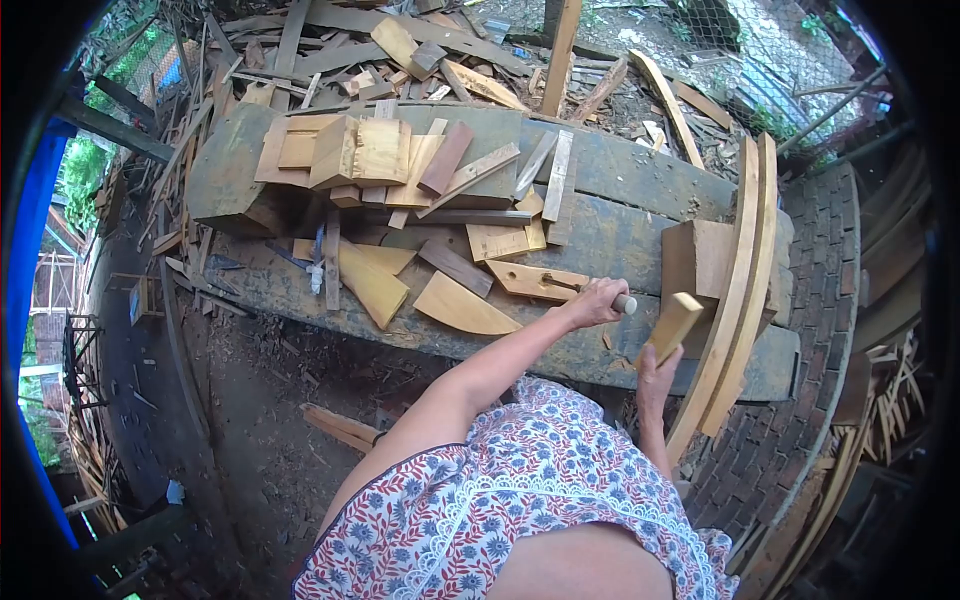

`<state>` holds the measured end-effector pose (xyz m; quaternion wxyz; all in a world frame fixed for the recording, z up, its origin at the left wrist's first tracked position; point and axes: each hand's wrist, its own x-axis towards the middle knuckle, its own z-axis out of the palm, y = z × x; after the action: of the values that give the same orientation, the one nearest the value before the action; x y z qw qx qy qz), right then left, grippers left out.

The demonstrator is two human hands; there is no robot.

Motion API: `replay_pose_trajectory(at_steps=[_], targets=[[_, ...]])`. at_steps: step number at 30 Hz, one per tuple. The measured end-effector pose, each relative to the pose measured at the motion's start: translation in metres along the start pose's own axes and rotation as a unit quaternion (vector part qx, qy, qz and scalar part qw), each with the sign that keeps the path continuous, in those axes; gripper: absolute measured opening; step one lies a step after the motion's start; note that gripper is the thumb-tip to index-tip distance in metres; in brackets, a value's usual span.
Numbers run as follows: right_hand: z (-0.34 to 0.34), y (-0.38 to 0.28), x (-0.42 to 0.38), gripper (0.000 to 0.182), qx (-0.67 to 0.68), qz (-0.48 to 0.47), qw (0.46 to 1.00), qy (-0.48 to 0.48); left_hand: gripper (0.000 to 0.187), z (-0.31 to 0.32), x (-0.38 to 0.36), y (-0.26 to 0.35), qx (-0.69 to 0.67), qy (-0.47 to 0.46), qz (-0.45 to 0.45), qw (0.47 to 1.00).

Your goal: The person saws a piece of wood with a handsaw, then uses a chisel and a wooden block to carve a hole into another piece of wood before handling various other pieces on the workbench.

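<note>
My left hand (598, 303) is closed around a chisel, whose pale round handle end (625, 304) sticks out on the right. Its dark metal shaft (565, 284) points left over a shaped piece of wood (522, 279) with a dark slot in it. Whether the tip touches the wood is hard to make out. My right hand (656, 368) grips a rectangular wooden block (677, 325), held upright just right of the chisel handle. A curved wooden piece (462, 305) lies left of my left hand.
Wood offcuts (380, 150) are piled on the weathered bench (620, 210). Two long curved boards (745, 270) lean against a large wooden block (695, 255) at right. Scrap wood (350, 45) covers ground behind the bench. A brick strip (820, 260) runs along the right.
</note>
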<state>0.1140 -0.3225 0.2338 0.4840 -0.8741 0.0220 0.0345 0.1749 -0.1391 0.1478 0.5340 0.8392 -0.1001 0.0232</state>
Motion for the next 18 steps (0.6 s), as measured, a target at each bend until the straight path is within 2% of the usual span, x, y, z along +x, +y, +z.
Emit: replay_pose_trajectory(at_steps=[1, 2, 4, 6, 7, 8, 10, 12, 14, 16, 18], targets=[[0.002, 0.0, 0.003, 0.05, -0.068, 0.072, 0.991, -0.092, 0.032, 0.0, 0.0, -0.002, 0.0, 0.003, 0.0, 1.0], [0.002, 0.0, 0.003, 0.05, -0.069, 0.069, 0.991, -0.093, 0.032, 0.0, -0.001, -0.004, 0.005, 0.013, 0.022, 1.0], [0.002, -0.005, 0.001, 0.047, -0.17, -0.016, 0.978, -0.122, 0.032, -0.006, 0.0, -0.003, 0.011, 0.026, 0.045, 0.999], [0.0, -0.016, 0.007, 0.046, -0.17, 0.009, 0.977, -0.13, 0.032, -0.017, -0.009, 0.0, 0.0, 0.125, 0.026, 0.992], [-0.002, -0.03, 0.011, 0.046, -0.13, -0.01, 0.985, -0.109, 0.036, -0.024, -0.011, 0.0, -0.012, 0.183, 0.002, 0.983], [-0.002, -0.042, 0.018, 0.047, -0.09, -0.032, 0.992, -0.087, 0.036, -0.034, -0.011, 0.0, -0.012, 0.181, 0.004, 0.983], [0.0, -0.055, 0.033, 0.047, -0.079, -0.051, 0.993, -0.071, 0.037, -0.055, -0.015, 0.0, 0.014, 0.34, -0.014, 0.94], [0.003, -0.073, 0.047, 0.048, -0.084, -0.121, 0.987, -0.065, 0.038, -0.077, -0.027, -0.005, -0.007, 0.331, -0.037, 0.943], [0.005, -0.114, 0.057, 0.049, -0.065, -0.121, 0.986, -0.096, 0.039, -0.09, -0.039, -0.005, -0.029, 0.32, -0.06, 0.945], [0.016, -0.147, 0.063, 0.049, -0.046, -0.122, 0.984, -0.125, 0.036, -0.094, -0.05, -0.002, -0.041, 0.328, -0.127, 0.935], [0.032, -0.169, 0.068, 0.053, -0.046, -0.2, 0.966, -0.156, 0.038, -0.092, -0.055, 0.0, -0.028, 0.332, -0.131, 0.934]])
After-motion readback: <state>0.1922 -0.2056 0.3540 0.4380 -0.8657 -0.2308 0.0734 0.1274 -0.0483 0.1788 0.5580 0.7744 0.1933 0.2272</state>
